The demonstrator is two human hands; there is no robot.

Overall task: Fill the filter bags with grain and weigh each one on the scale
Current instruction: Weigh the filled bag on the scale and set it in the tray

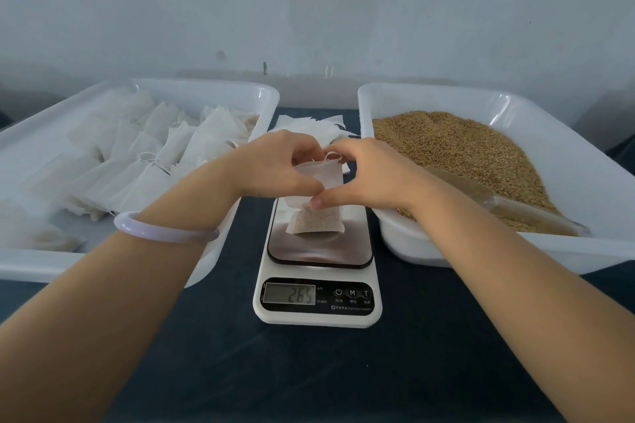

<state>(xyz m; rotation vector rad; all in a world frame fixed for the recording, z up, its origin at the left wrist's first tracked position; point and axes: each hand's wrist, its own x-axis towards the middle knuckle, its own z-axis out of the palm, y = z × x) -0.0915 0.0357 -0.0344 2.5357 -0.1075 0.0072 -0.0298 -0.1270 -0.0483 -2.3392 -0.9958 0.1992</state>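
Observation:
A white filter bag (314,220) with grain in its lower part stands on the dark platform of a white kitchen scale (318,285). The display reads 265. My left hand (278,168) and my right hand (364,172) both pinch the bag's upper part, one on each side, near its drawstring loop. On the right, a white tray (584,247) holds a heap of brown grain (457,151) with a clear scoop (508,209) lying in it. Another white tray (34,264) on the left holds several filled filter bags (151,154).
A small stack of flat filter bags (309,125) lies on the dark tabletop behind the scale, between the trays. A pale wall rises close behind the table. A light bangle (165,230) sits on my left wrist.

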